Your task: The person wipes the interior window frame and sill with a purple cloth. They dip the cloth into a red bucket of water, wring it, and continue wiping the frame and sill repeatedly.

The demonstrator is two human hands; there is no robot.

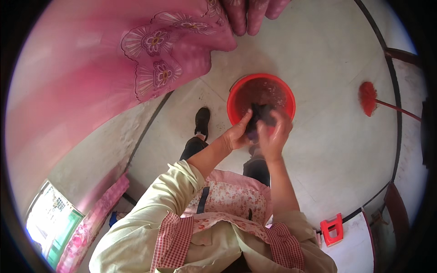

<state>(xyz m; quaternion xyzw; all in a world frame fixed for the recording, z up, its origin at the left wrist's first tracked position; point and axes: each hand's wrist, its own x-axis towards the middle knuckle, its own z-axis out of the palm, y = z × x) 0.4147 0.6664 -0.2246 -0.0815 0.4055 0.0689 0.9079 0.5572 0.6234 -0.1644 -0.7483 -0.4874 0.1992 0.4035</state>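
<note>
A dark wet cloth (261,112) is bunched between my two hands over the near side of a red plastic bucket (232,115). My left hand (240,133) grips the cloth from the left, thumb uppermost. On the other side my right hand (277,138) has its thumb and fingers about the cloth; it is blurred, and its exact hold is hard to make out. Cloudy water (256,89) with some froth fills the bucket. Part of the cloth below the hands looks purplish. The bucket's near rim is partly hidden by my hands.
A pink embroidered cloth cover (155,41) hangs at the upper left. My dark shoe (202,119) stands left of the bucket on the pale floor (324,153). A red-headed brush or duster (368,99) is at the right. A red plastic object (332,230) sits at the lower right.
</note>
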